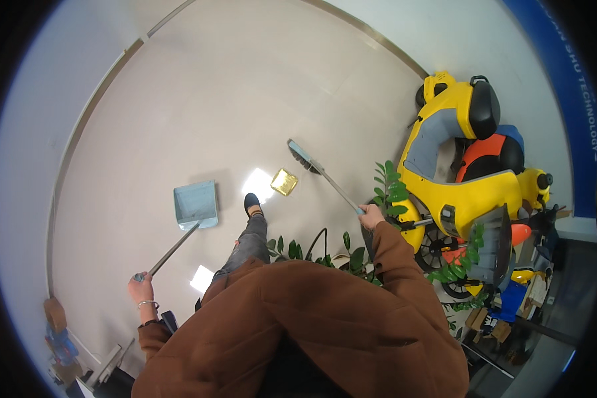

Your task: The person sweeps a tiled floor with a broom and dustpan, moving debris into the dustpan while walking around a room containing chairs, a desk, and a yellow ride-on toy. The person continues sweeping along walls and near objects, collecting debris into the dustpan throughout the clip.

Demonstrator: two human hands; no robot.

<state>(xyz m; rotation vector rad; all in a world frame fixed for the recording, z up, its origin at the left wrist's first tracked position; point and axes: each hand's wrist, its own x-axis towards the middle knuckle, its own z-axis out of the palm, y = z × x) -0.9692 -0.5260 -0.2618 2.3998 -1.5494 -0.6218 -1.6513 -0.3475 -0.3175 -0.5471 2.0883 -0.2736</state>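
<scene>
My left hand (141, 288) grips the handle of a light blue dustpan (195, 201) on a long metal pole. The pan's tray is ahead of me on the left, and I see nothing in it. In my right hand (371, 217) is the upper end of a broom (336, 185); its light blue head with dark bristles reaches forward and to the left. Between the broom head and the dustpan lies a shiny gold square tray (284, 182), apart from both. One of my feet, in a black shoe (251, 201), stands between the dustpan and the gold tray.
A yellow scooter (438, 149) stands along the wall on the right, with an orange one (487, 154) behind it. Green potted plants (353, 258) are close by my right side. Cardboard boxes (487, 323) sit at lower right. Pale floor (229, 89) extends to the walls.
</scene>
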